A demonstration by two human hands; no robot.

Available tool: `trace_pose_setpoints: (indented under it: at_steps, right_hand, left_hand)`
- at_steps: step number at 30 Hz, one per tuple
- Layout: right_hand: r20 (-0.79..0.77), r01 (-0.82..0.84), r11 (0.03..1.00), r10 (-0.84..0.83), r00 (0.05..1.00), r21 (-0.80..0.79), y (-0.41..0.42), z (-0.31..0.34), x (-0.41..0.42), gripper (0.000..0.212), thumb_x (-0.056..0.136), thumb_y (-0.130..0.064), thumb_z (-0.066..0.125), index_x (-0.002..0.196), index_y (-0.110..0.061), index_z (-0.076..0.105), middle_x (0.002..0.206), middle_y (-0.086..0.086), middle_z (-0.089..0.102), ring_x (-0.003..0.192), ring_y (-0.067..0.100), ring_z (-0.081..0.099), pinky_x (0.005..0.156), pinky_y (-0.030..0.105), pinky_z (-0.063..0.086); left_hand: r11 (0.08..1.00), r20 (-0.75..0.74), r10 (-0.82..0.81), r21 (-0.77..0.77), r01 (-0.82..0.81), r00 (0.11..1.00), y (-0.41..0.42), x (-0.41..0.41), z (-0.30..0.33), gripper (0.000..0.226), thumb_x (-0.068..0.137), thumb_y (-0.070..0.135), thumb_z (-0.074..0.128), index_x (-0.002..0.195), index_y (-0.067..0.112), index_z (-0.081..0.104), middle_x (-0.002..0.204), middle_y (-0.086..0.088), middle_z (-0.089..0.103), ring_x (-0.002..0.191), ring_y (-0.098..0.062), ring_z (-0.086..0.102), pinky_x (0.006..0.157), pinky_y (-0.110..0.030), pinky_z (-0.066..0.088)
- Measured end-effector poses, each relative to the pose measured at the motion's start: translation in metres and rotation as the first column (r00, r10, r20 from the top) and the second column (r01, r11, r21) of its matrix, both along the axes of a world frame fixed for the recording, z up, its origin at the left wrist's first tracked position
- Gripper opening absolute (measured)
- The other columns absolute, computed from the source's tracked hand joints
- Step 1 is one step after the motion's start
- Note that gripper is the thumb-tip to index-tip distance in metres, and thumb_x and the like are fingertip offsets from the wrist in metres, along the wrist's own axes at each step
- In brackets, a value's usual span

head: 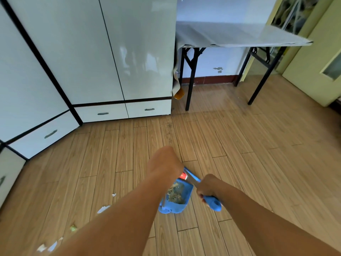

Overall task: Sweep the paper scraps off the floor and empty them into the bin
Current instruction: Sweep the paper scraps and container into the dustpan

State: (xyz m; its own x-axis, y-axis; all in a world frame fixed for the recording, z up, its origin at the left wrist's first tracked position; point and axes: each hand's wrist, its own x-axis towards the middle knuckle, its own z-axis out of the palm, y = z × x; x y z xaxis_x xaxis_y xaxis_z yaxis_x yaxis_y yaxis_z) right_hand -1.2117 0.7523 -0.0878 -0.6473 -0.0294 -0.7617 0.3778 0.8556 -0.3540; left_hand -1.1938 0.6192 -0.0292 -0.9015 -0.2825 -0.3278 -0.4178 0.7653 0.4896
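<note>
A blue dustpan (180, 199) hangs low over the wooden floor at lower centre, with greyish debris and scraps lying in it. My left hand (164, 164) is bent down over it and grips its thin metal handle (163, 199); the fingers are mostly hidden. My right hand (207, 187) grips the blue-ended broom handle (214, 204), whose shaft with a red label (183, 176) runs up-left over the pan. White paper scraps (103, 209) lie on the floor to the left, and more scraps (46, 247) lie at the bottom left. No bin is in view.
White wardrobes with drawers (101, 113) line the left and back. A folding table (239, 36) on black legs, covered with a grey cloth, stands at the back right. A yellow-green door (317, 58) is at the far right. A small green scrap (73, 228) lies on the floor.
</note>
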Motion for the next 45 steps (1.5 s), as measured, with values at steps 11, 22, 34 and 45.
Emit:
trace_pose_setpoints:
  at_steps: [11,22,34,45]
  right_hand:
    - [0.079,-0.113,0.992,0.109,0.991,0.048,-0.014,0.011,-0.010,0.023,0.081,0.006,0.047,0.060,-0.002,0.050,0.025,0.006,0.046,0.026,0.015,0.047,0.043,0.022,0.042]
    - [0.144,-0.098,0.995,0.102,0.984,-0.034,-0.021,0.043,-0.008,0.025,0.088,0.002,0.048,0.063,0.000,0.049,0.057,0.014,0.048,0.038,0.018,0.050,0.040,0.022,0.042]
    - [0.090,-0.077,0.997,0.079,0.993,-0.030,-0.047,0.017,0.016,0.020,0.081,0.004,0.053,0.062,-0.002,0.052,0.054,0.012,0.052,0.069,0.024,0.055,0.074,0.034,0.047]
    - [0.034,-0.088,0.996,0.089,0.995,-0.019,-0.037,0.006,0.036,0.020,0.082,0.008,0.047,0.066,-0.004,0.045,0.024,0.003,0.046,0.020,0.012,0.046,0.036,0.016,0.039]
  left_hand:
    - [0.998,0.035,0.048,0.027,-0.049,0.998,-0.012,0.000,-0.001,0.023,0.082,0.001,0.053,0.066,0.013,0.043,0.064,0.000,0.045,0.054,-0.011,0.042,0.046,-0.023,0.029]
    - [0.999,0.019,0.036,-0.010,-0.036,0.999,-0.019,0.000,-0.006,0.026,0.085,0.004,0.054,0.065,0.014,0.042,0.065,-0.001,0.047,0.055,-0.012,0.044,0.046,-0.023,0.031]
    - [0.999,0.001,-0.021,-0.026,0.021,1.000,-0.010,0.013,-0.007,0.027,0.081,0.000,0.054,0.064,0.015,0.039,0.065,0.000,0.042,0.054,-0.011,0.041,0.045,-0.023,0.028]
    - [0.998,0.007,0.017,0.057,-0.018,1.000,-0.045,0.051,-0.015,0.016,0.081,0.004,0.052,0.095,0.008,0.060,0.088,-0.005,0.058,0.079,-0.022,0.060,0.064,-0.031,0.049]
